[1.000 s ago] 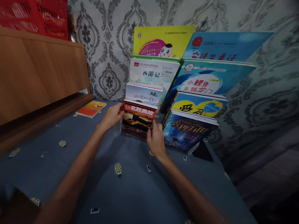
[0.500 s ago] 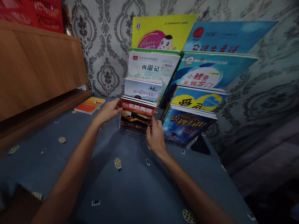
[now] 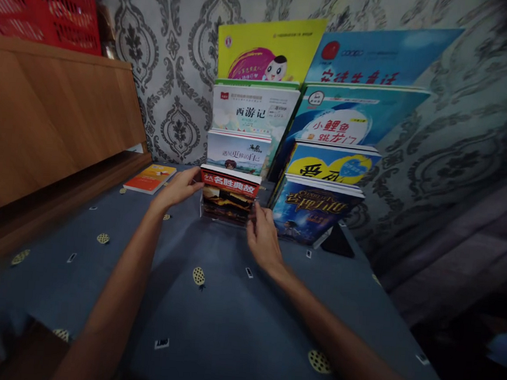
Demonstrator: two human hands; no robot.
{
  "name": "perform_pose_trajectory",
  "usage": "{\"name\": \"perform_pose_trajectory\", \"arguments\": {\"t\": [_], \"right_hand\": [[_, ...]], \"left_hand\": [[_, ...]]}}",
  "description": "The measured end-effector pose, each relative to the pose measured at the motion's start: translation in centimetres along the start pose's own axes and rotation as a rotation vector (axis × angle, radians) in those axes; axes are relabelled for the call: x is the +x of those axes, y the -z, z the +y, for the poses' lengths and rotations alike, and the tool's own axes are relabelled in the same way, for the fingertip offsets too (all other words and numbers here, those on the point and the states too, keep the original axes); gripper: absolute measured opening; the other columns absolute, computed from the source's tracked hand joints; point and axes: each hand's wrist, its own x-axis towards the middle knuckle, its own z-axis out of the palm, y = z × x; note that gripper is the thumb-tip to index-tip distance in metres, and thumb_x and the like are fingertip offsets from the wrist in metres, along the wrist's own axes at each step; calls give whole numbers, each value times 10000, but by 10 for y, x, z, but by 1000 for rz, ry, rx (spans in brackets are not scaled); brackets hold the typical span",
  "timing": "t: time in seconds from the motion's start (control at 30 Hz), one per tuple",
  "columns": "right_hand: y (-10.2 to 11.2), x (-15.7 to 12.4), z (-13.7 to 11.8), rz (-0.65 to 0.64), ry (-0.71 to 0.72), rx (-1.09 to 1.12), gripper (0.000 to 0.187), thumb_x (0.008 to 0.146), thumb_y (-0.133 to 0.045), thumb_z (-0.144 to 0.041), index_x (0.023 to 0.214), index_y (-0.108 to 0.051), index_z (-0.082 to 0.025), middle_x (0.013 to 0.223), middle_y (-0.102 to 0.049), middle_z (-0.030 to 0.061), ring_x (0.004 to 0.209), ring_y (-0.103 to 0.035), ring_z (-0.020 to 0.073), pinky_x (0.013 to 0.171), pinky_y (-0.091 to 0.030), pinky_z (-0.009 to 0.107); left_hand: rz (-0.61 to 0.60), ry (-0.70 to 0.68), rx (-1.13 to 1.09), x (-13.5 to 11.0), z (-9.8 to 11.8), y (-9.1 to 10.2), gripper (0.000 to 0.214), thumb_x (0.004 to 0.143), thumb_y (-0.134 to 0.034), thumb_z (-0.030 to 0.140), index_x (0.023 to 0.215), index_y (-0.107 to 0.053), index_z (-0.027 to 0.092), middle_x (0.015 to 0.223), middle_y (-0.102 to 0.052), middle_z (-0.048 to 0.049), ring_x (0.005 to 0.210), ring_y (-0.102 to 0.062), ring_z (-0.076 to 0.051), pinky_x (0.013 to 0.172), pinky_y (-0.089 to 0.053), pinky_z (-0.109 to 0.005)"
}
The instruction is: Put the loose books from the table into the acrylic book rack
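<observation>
Red-topped book (image 3: 228, 201), a glossy rectangle with a dark, golden-lit picture, stands at the front of a stepped row of books (image 3: 255, 109), a clear edge (image 3: 201, 208) showing at its lower left corner. Both bare forearms stretch forward, flanking it. The left hand (image 3: 180, 188), palm turned inward, fingers loosely bent, sets its fingertips at the left edge; the right hand (image 3: 264, 236), half curled, meets the right edge. Whether either hand pinches it, I cannot tell. Beneath spreads blue pineapple-print cloth (image 3: 211, 333); behind rises scroll-patterned wallpaper (image 3: 185, 50).
</observation>
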Motion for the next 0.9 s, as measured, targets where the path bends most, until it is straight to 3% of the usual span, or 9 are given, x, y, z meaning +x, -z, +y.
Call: {"name": "perform_pose_trajectory", "arguments": {"t": [0.23,0.47,0.57,0.63,0.7,0.8,0.9], "right_hand": [[-11,-30,0,-46,94,74,656,968,-353,-150,1604,-221,-242,1206,-515,131,1082,-604,237,974,-544,434],[-17,-45,3,-121,91,90,591,965,-368,-141,1545,-365,-252,1206,-538,126,1102,-614,241,972,-555,426],[-16,-45,3,-133,97,97,568,959,-378,-137,1516,-414,-238,1193,-553,127,1075,-625,239,949,-564,421],[-15,-45,2,-140,105,95,551,958,-380,-137,1497,-444,-232,1167,-563,126,1035,-632,234,925,-572,414],[-15,-44,2,-141,109,88,531,956,-381,-137,1469,-480,-234,1139,-570,120,1008,-635,230,906,-577,405],[-16,-44,2,-139,104,86,511,943,-396,-132,1425,-524,-242,1137,-575,112,1009,-637,228,905,-578,400],[-16,-44,2,-154,93,93,489,942,-395,-125,1394,-545,-238,1144,-573,108,1014,-641,218,919,-575,393]], "left_hand": [[7,-64,-16,2,-9,-1,285,847,-553,274,1098,-621,157,1018,-685,-67,916,-625,-199,761,-539,-314],[-56,-31,-53,2,-14,2,322,862,-562,278,1160,-610,168,1083,-685,-80,918,-638,-182,722,-541,-279],[-108,179,112,0,-30,8,350,895,-543,299,1225,-599,197,1132,-697,-53,947,-663,-167,752,-554,-265],[-75,357,309,-5,-48,10,319,900,-539,289,1190,-629,192,1135,-707,-51,1006,-667,-182,845,-554,-298],[-9,471,425,-13,-69,9,314,905,-520,281,1155,-648,140,1174,-697,-122,1119,-641,-258,955,-525,-400],[107,665,601,-26,-98,-1,452,925,-477,288,1290,-561,36,1384,-544,-311,1324,-498,-430,1018,-442,-610],[131,756,717,-32,-120,-9,486,924,-441,247,1345,-518,17,1450,-471,-351,1424,-381,-466,1073,-345,-686]]}}
